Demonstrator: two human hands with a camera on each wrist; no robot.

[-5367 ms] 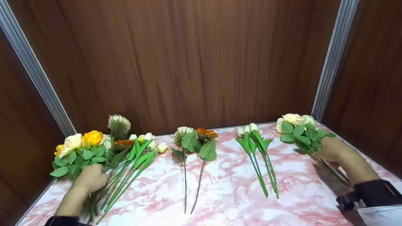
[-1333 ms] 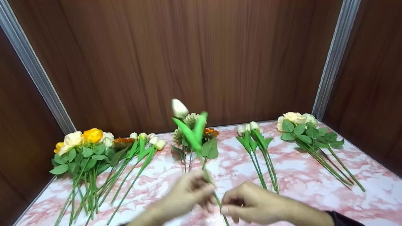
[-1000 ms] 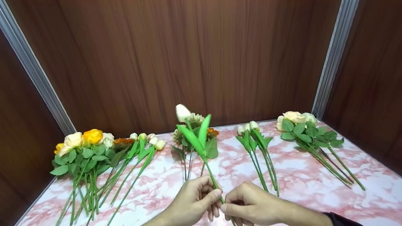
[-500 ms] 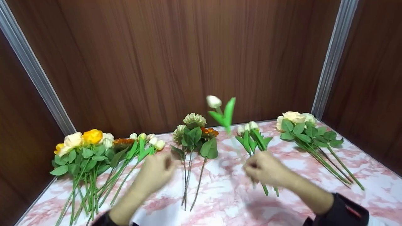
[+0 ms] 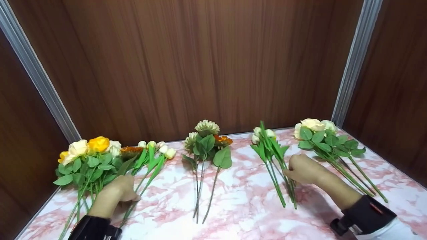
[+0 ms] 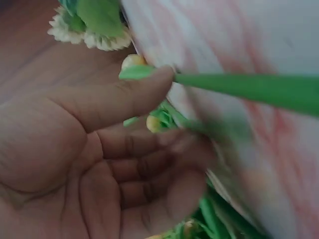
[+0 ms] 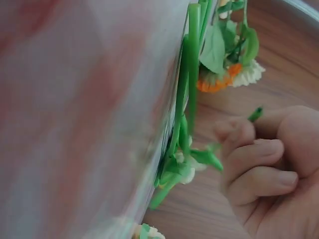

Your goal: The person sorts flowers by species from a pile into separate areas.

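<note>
In the head view my right hand (image 5: 303,170) is over the white tulips (image 5: 267,156) lying right of centre. It holds another tulip whose upright leaf (image 5: 262,128) stands among them. In the right wrist view the fingers are curled, and a green stem end (image 7: 256,114) pokes out between thumb and forefinger. My left hand (image 5: 121,190) hovers at the stems of the tulips (image 5: 155,156) at the left. In the left wrist view its fingers are loosely bent and apart from the thumb, and a green stem (image 6: 239,89) passes behind the thumb tip.
Yellow and cream roses (image 5: 88,150) lie at far left beside an orange flower (image 5: 131,150). Two pale chrysanthemums (image 5: 206,127) and an orange bloom (image 5: 223,140) lie mid-table. Cream roses (image 5: 312,125) lie at far right. A wooden wall (image 5: 213,66) closes the back of the marbled table (image 5: 233,206).
My right hand has carried a white tulip from the middle onto the right-hand tulips. My left hand let go of it and went back left. A second chrysanthemum has joined the middle group.
</note>
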